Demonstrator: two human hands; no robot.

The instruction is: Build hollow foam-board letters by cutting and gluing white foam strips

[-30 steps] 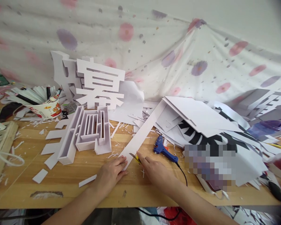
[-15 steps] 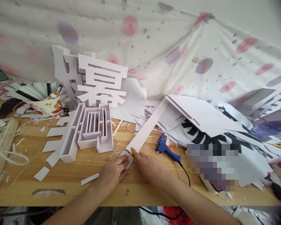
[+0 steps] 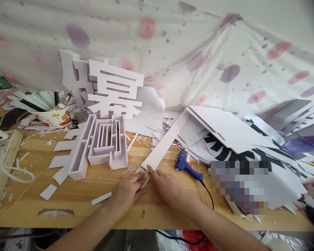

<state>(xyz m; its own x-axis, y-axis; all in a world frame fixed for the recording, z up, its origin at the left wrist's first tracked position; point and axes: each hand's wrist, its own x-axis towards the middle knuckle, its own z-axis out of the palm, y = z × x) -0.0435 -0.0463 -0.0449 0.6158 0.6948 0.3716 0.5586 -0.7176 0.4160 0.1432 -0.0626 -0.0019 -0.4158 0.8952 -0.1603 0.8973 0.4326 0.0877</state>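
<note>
A long white foam board strip (image 3: 161, 148) runs slantwise over the wooden table, its far end at the stacked boards. At the near end my left hand (image 3: 129, 188) grips it, fingers and thumb closed against it. My right hand (image 3: 169, 183) is closed around a small yellow utility knife (image 3: 148, 172), mostly covered by the fingers. Its thin dark blade lies across the strip close to my left fingertips. Left of my hands sits a hollow white box-walled character (image 3: 102, 158). To the right lies a blue hot glue gun (image 3: 186, 165) with a black cord.
Behind stands a white cut-out character (image 3: 117, 82). A paper bowl (image 3: 54, 118) full of white strips is at the left. White boards (image 3: 225, 125) and black-patterned sheets pile up on the right. Scraps litter the table (image 3: 94, 218); a pale power strip (image 3: 9, 170) is at the left edge.
The whole view shifts very slightly to the right. My hands, the knife and the strip keep nearly the same positions relative to each other.
</note>
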